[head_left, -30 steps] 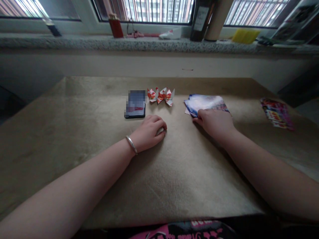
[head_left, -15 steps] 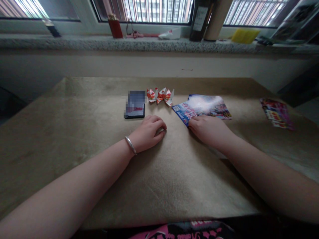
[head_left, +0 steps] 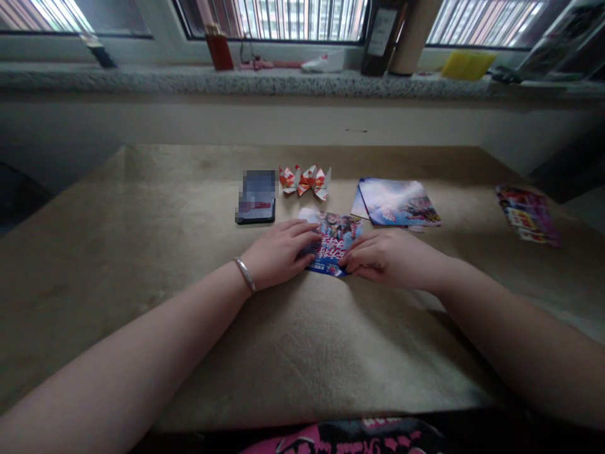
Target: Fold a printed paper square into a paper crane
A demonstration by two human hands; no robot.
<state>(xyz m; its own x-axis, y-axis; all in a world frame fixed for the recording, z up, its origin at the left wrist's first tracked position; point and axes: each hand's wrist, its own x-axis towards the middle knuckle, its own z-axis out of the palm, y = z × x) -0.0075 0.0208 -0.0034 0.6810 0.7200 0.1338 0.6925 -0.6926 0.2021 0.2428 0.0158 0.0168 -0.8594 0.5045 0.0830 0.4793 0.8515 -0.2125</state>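
Observation:
A printed square sheet of paper (head_left: 333, 241) lies on the table in front of me, between my two hands. My left hand (head_left: 278, 252), with a silver bracelet at the wrist, rests its fingers on the sheet's left edge. My right hand (head_left: 392, 260) pinches the sheet's right edge with thumb and fingers. A small stack of similar printed sheets (head_left: 397, 203) lies just beyond my right hand. Folded red-and-white paper figures (head_left: 305, 180) stand in a row behind the sheet.
A dark phone (head_left: 256, 197) lies left of the paper figures. A pink printed leaflet (head_left: 527, 214) sits at the table's right edge. The tan table (head_left: 142, 252) ends at a wall under a windowsill (head_left: 283, 81) holding a red cup, bottles and a yellow sponge.
My right hand slid one sheet off the stack and drew it left to the middle. My left hand, curled before, moved slightly onto the sheet's left edge.

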